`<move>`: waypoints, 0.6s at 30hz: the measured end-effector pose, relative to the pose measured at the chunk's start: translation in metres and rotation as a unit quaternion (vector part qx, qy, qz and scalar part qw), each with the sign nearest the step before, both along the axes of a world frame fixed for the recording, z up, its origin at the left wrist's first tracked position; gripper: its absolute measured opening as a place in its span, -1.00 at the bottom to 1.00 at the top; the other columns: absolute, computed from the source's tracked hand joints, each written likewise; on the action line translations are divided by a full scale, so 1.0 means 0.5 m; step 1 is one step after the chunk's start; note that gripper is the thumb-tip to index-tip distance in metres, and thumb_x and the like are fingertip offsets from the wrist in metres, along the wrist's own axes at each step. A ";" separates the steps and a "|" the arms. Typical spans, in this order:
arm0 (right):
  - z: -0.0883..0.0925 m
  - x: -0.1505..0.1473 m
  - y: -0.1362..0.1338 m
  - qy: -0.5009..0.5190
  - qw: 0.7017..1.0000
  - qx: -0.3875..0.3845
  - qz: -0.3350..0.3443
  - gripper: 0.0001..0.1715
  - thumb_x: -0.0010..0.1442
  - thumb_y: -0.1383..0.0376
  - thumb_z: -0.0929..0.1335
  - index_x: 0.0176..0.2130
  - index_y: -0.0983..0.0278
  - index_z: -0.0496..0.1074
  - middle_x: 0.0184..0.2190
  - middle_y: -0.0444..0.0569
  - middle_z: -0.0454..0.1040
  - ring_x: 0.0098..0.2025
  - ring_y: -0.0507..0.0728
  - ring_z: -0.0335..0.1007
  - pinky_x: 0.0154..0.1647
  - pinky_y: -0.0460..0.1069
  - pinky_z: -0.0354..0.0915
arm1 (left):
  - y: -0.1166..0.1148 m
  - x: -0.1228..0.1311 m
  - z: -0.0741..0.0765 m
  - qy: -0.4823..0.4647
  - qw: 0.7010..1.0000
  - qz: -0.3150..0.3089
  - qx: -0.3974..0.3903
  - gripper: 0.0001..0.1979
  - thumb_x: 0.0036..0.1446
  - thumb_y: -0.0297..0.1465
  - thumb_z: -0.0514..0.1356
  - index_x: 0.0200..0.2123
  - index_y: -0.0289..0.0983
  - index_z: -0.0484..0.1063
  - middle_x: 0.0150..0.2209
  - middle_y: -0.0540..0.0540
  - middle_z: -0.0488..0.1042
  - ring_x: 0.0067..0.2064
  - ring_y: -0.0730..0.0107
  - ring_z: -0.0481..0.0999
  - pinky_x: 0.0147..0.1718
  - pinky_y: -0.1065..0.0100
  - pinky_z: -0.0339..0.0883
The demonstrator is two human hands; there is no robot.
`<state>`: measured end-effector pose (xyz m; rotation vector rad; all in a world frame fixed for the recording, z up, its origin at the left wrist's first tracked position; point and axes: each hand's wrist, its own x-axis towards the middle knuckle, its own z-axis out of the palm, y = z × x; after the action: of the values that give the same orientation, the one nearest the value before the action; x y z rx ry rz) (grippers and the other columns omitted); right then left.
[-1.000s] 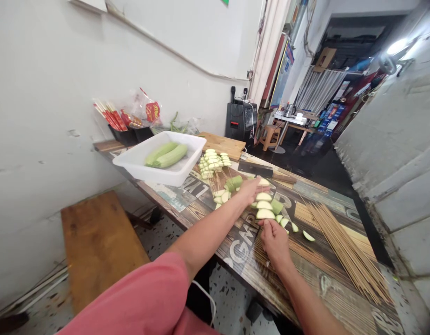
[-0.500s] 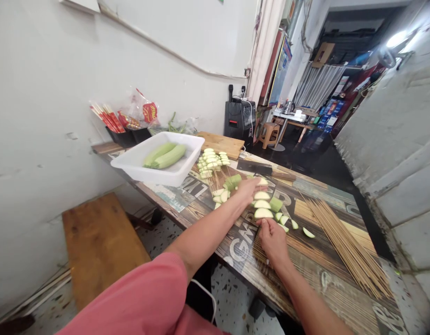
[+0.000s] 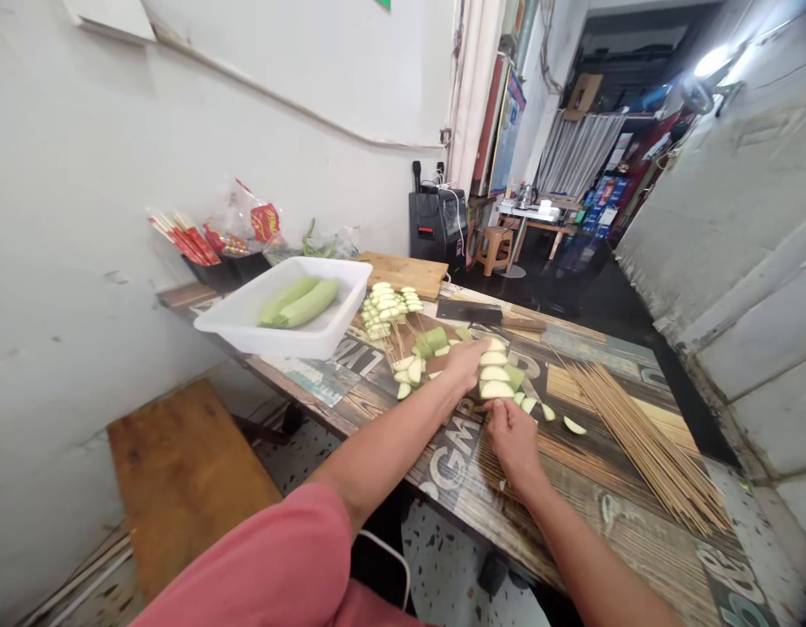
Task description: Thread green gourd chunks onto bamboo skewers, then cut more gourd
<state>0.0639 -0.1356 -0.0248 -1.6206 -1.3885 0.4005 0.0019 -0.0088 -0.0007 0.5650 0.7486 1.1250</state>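
Observation:
My left hand (image 3: 466, 360) reaches over the table and rests against a row of pale green squash slices (image 3: 495, 373), fingers curled round the far slice. My right hand (image 3: 512, 435) is closed in a pinch just below the nearest slice, apparently on the end of a thin skewer that I can barely make out. Loose squash pieces (image 3: 573, 425) lie to the right of the row. A pile of finished squash skewers (image 3: 389, 307) lies further back, with more cut slices (image 3: 409, 369) to the left.
A white plastic tub (image 3: 291, 335) holds two whole green squashes (image 3: 301, 302). A cleaver (image 3: 484, 313) and wooden cutting board (image 3: 405, 270) lie behind. A bundle of bamboo skewers (image 3: 641, 444) fans out at right. A wooden bench (image 3: 180, 475) stands at left.
The camera has shifted slightly. The slices now sit closer together in the row, and both hands have stayed on it.

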 end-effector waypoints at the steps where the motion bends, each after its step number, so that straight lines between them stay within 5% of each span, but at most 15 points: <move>1: 0.001 0.003 0.002 0.002 1.000 -0.005 -0.001 -0.50 0.18 0.06 0.10 -0.46 0.29 0.42 -0.66 -0.08 0.33 -0.57 0.09 0.21 -0.52 -0.04 0.10 | -0.002 -0.001 0.002 -0.011 1.000 -0.009 0.008 -0.80 0.03 -0.36 0.28 -0.41 -0.39 0.37 -0.56 -0.06 0.43 -0.52 0.46 0.46 -0.41 0.38 0.40; 6: 0.004 0.026 0.011 -0.003 0.999 -0.009 -0.035 -0.55 0.15 0.07 0.09 -0.44 0.26 0.38 -0.63 -0.07 0.34 -0.55 0.10 0.22 -0.49 -0.04 0.09 | -0.009 -0.016 0.022 -0.033 0.996 -0.074 0.026 -0.62 0.14 -0.11 0.13 -0.25 -0.35 0.37 -0.48 -0.09 0.47 -0.48 0.43 0.49 -0.45 0.40 0.39; 10: 0.005 0.045 0.016 0.006 0.998 -0.007 -0.056 -0.55 0.13 0.07 0.09 -0.42 0.26 0.39 -0.64 -0.09 0.32 -0.56 0.09 0.21 -0.51 -0.04 0.08 | 0.005 -0.028 0.012 0.093 0.988 0.013 0.125 -0.74 0.15 -0.28 0.14 -0.21 -0.37 0.41 -0.34 -0.18 0.53 -0.34 0.39 0.55 -0.26 0.35 0.41; 15: 0.005 0.065 0.019 0.115 0.989 0.007 -0.097 -0.60 0.14 0.07 0.16 -0.38 0.27 0.40 -0.69 -0.18 0.25 -0.64 0.04 0.15 -0.58 -0.08 0.08 | 0.048 -0.064 -0.013 0.359 0.887 0.164 0.240 -0.77 0.13 -0.49 0.08 -0.17 -0.31 0.48 -0.20 -0.14 0.55 -0.22 0.38 0.55 -0.11 0.31 0.36; 18: 0.010 0.070 0.018 0.220 0.970 0.010 -0.098 -0.62 0.12 0.04 0.20 -0.36 0.28 0.38 -0.73 -0.26 0.16 -0.72 -0.01 0.05 -0.69 -0.10 0.02 | 0.046 -0.078 -0.010 0.493 0.805 0.174 0.279 -0.71 0.14 -0.50 0.04 -0.14 -0.28 0.50 -0.14 -0.13 0.54 -0.12 0.34 0.51 -0.05 0.32 0.32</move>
<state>0.0989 -0.1264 -0.0197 -1.5197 -0.8890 0.5862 -0.0369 0.0142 -0.0059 1.6421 1.4663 1.3775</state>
